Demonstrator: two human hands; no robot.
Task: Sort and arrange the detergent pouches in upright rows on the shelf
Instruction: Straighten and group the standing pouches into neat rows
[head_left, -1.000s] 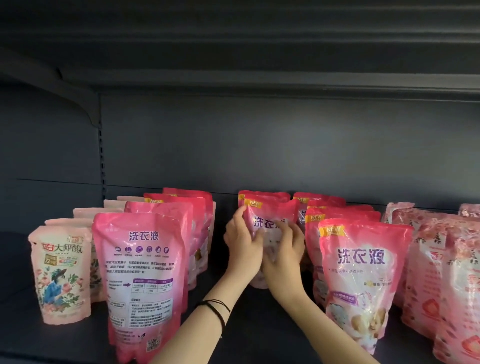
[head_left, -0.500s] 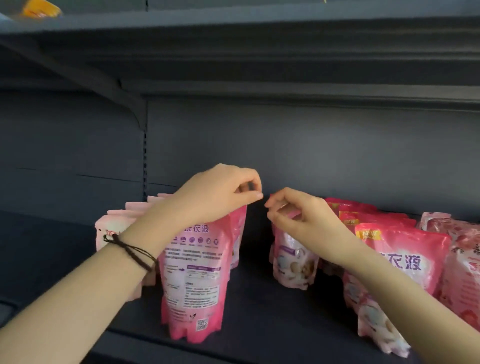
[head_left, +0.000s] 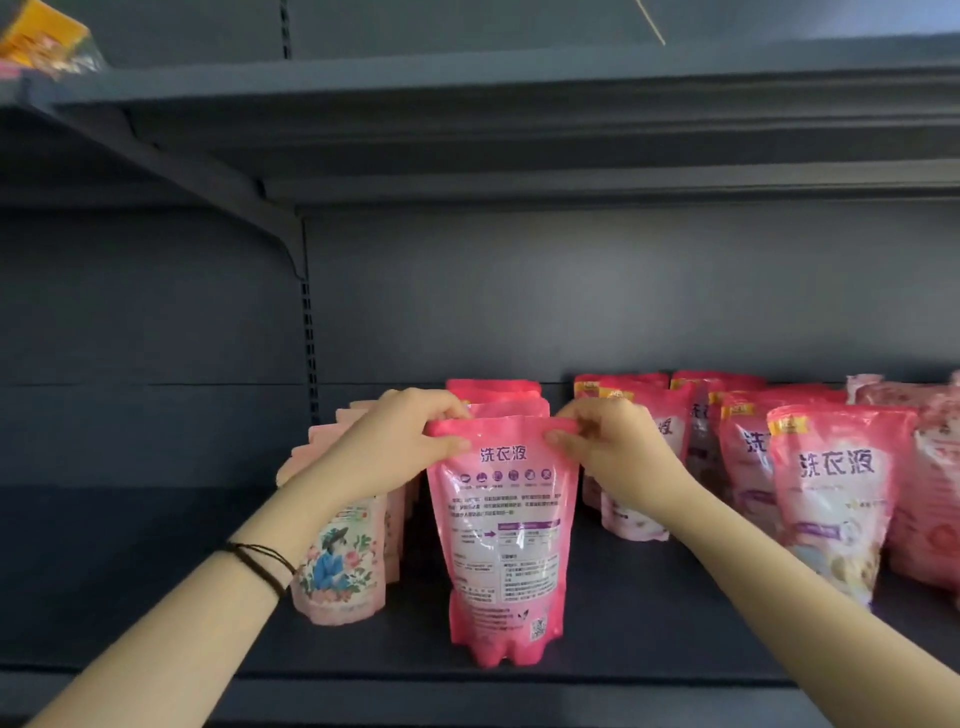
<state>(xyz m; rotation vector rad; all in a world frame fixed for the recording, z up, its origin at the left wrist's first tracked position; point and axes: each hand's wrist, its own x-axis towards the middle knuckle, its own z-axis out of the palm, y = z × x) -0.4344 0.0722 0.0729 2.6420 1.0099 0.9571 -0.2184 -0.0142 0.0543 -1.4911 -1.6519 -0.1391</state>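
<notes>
Hands meet at the top seam of a pink pouch (head_left: 506, 545) that stands upright near the front edge of the dark grey shelf (head_left: 156, 597), its printed back with small text and a QR code turned toward the camera. The left hand (head_left: 400, 447) pinches the pouch's left top corner, thumb on the front face and fingers curled over behind the seam. The right hand (head_left: 618, 452) pinches the right top corner the same way, so both sets of fingers are clamped on the seam. A thin black cord (head_left: 260, 564) circles the left wrist. Directly behind the pink pouch, more pouches of the same colour (head_left: 493, 387) stand in a row toward the back wall. Just to the left of it stands a pale floral pouch (head_left: 337, 566) showing a figure in blue among roses, with similar pale pouches lined up behind. To the right of the pink pouch, across a gap of bare shelf, front-facing pink pouches (head_left: 836, 499) with yellow corner tags stand in rows. Beyond those, at the frame edge, are paler rose-printed pouches (head_left: 930, 467). Above the pink pouch runs the underside of an upper shelf (head_left: 467, 93), with a yellow packet (head_left: 41, 36) on its far left end.
</notes>
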